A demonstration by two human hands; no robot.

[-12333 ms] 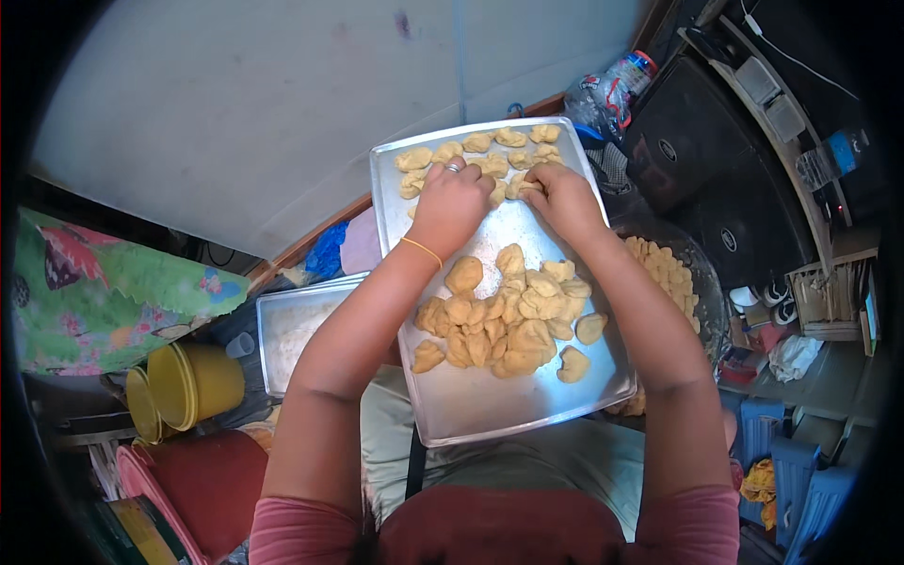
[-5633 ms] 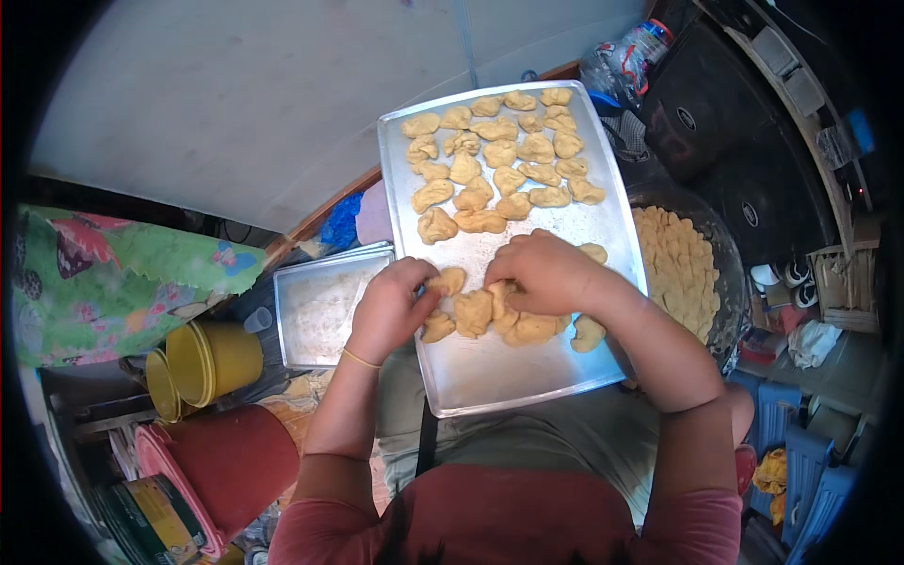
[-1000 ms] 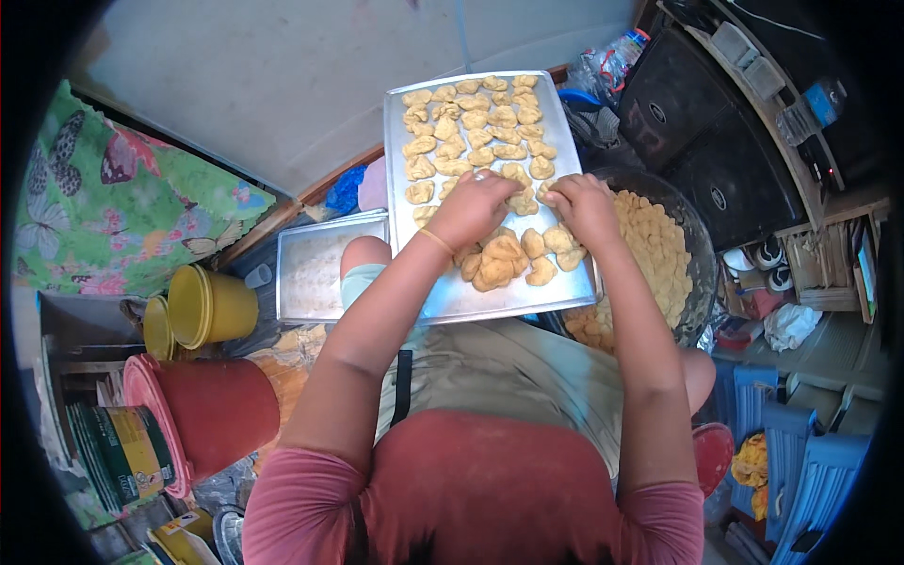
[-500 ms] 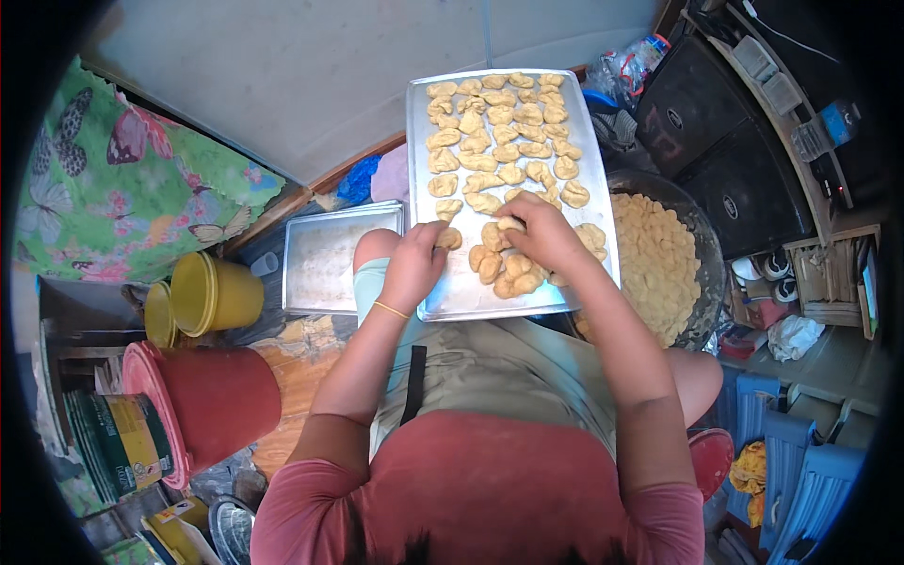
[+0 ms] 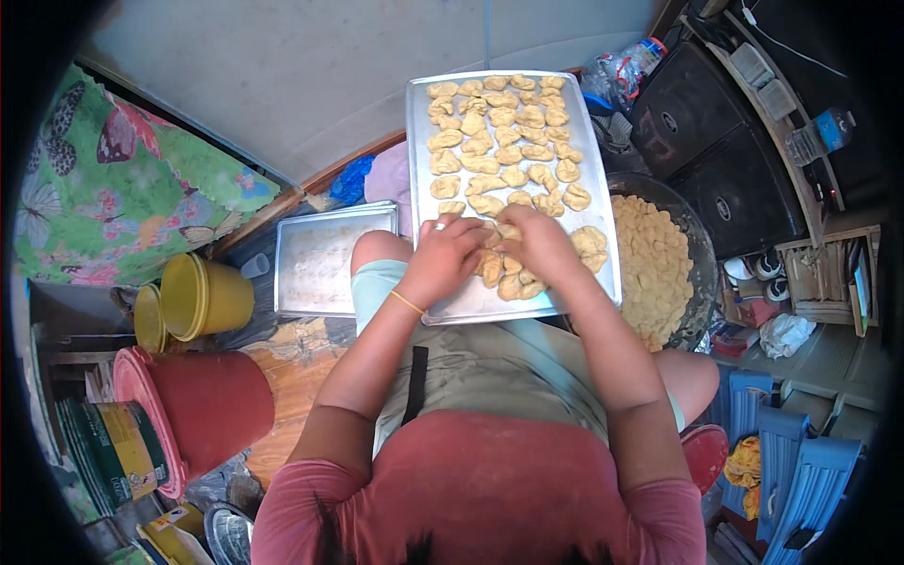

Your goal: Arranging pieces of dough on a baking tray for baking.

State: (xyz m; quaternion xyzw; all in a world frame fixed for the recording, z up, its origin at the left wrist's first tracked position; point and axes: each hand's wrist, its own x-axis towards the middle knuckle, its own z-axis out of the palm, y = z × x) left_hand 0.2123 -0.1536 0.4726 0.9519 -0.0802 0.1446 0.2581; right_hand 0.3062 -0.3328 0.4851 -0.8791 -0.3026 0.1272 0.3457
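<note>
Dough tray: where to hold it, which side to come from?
I'd take the tray midway along both long edges, coming in from left and right together. It's a broad, flat rectangle with raised rims, and dough pieces cover much of the middle, so keep it level.

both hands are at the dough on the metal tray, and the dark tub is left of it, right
No: the head view shows the dark tub to the right of the metal tray. The left hand and right hand are at the dough.
</note>
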